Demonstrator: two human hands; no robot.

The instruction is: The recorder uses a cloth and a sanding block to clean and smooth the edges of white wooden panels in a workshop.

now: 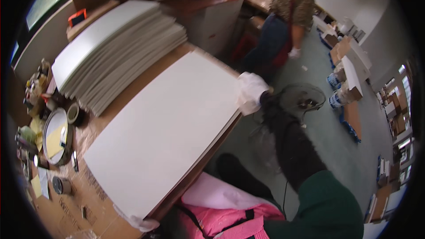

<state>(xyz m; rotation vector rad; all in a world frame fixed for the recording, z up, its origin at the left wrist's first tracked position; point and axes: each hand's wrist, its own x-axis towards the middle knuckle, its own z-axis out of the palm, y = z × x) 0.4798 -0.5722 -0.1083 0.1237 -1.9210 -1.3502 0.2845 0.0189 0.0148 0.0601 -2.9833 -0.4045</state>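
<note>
A: White, flat and rectangular, the large sheet of board (168, 128) lies on top of the brown cardboard-covered desk (66, 203), its long axis running from the near-left corner up to the far-right one.

B: And your hands?

A: Your right hand (251, 93), in a white glove, is clamped on the far-right corner of the sheet, fingers wrapped over the edge that overhangs the desk. Your left hand (141, 222), also gloved, sits at the near corner, at the bottom of the view; it touches the edge there, but you cannot tell whether its fingers are closed on it.

B: So the sheet lies between them?

A: Yes, you hold it at opposite ends of one long edge, the one on your side. The sheet stretches away from both hands to your left, toward the fanned stack of similar white boards (119, 44) at the far side of the desk.

B: Anything nearby?

A: A round tin (55, 135) and a tape roll (73, 113) sit just left of the sheet. Another person (287, 13) stands well apart.
</note>
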